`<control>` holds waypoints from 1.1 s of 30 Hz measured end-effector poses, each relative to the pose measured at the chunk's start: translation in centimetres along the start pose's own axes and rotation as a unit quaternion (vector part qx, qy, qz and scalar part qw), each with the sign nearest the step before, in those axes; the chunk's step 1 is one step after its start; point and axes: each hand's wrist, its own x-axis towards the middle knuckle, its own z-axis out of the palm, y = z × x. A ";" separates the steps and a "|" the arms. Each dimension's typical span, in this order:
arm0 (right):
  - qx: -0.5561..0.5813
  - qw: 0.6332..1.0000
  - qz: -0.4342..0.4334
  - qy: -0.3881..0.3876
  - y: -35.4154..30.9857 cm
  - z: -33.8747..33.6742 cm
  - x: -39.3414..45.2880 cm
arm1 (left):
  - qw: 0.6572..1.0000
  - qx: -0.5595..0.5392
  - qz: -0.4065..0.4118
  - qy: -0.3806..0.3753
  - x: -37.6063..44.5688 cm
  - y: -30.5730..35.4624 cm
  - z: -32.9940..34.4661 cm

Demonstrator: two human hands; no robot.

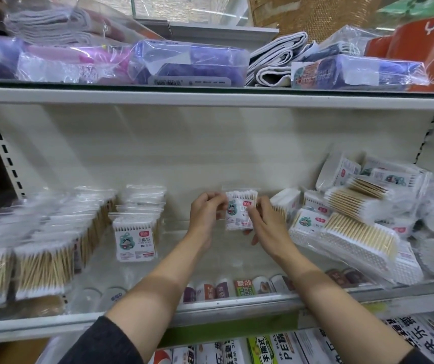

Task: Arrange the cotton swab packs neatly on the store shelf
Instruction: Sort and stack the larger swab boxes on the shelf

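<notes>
here — both hands [205, 214] (fingers hiding label) pinch pack [239, 214].

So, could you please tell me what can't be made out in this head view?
- Held swab pack: label partly covered by the left hand and right hand.
- Left rows of packs: blurred, uncountable.
- Right pile: jumbled, cut by the frame edge.
- Boxes below the shelf: cut off at the bottom.
</notes>
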 end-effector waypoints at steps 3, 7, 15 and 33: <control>0.042 0.999 -0.016 0.004 -0.2 0.0 -0.1 | 0.999 -0.010 -0.006 -0.036 -0.2 0.0 0.2; 0.069 0.997 -0.036 0.000 -0.3 0.1 -0.2 | 0.997 -0.002 -0.011 -0.073 -0.2 -0.5 0.3; 0.052 0.996 -0.078 -0.002 0.0 0.1 0.0 | 0.997 0.048 0.026 -0.058 0.4 -1.2 0.0; -0.027 0.998 -0.062 0.002 0.4 0.2 0.1 | 0.999 -0.011 -0.013 -0.045 0.7 -1.3 0.1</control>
